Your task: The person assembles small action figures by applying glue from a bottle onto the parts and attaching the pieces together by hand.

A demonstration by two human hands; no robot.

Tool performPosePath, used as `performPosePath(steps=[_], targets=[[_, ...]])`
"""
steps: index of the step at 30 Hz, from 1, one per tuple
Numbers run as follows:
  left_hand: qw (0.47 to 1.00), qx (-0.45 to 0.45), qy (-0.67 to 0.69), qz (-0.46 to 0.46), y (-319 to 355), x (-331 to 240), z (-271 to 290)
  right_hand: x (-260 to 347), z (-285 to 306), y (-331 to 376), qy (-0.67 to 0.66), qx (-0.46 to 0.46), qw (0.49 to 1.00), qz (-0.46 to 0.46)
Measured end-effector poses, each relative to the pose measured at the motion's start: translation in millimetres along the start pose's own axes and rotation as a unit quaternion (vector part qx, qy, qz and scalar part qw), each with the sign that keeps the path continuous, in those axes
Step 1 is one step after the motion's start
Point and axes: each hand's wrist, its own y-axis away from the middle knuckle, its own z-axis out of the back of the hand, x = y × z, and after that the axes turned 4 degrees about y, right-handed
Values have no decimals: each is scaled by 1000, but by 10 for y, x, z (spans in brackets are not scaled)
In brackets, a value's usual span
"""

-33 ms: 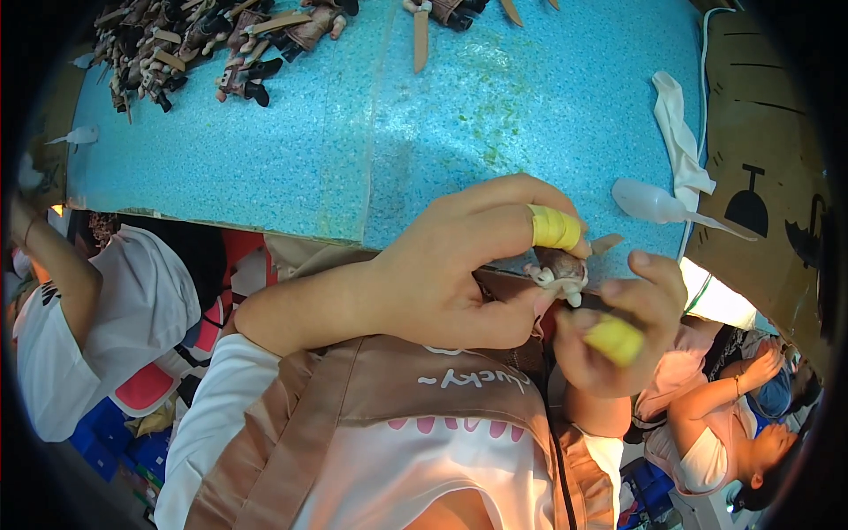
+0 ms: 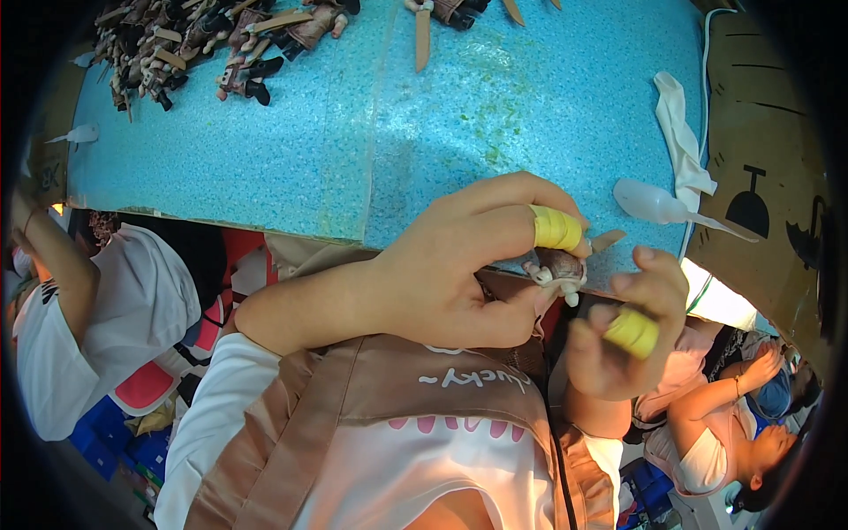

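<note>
My left hand [image 2: 477, 265] is closed on a small doll figure [image 2: 561, 265] at the table's front edge. The figure has a brown body, pale limbs and a flat tan blade-like piece [image 2: 607, 240] sticking out to the right. Yellow tape wraps one finger of that hand, and the fingers hide part of the figure. Just right of the figure, my right hand [image 2: 627, 331] is loosely curled, thumb and fingers apart, with nothing visible in it. One of its fingers also wears yellow tape.
Many similar figures [image 2: 194, 44] lie piled at the far left of the blue table [image 2: 265, 159]. A white squeeze bottle [image 2: 649, 201] with a thin spout and a white cloth strip [image 2: 678, 132] lie at the right, beside a cardboard box [image 2: 760, 132]. Other people sit on both sides.
My right hand has drawn slightly away from the figure, its fingers spreading a little. My left hand and the figure have hardly moved.
</note>
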Motion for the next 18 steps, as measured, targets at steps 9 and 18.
performPosePath(steps=[9, 18], targets=[[991, -13, -122, -60, 8, 44, -58, 30, 36, -121, -24, 74, 990, -119], [989, -13, -144, -39, 13, 37, -96, 64, 89, -213, -14, 117, 982, -149]])
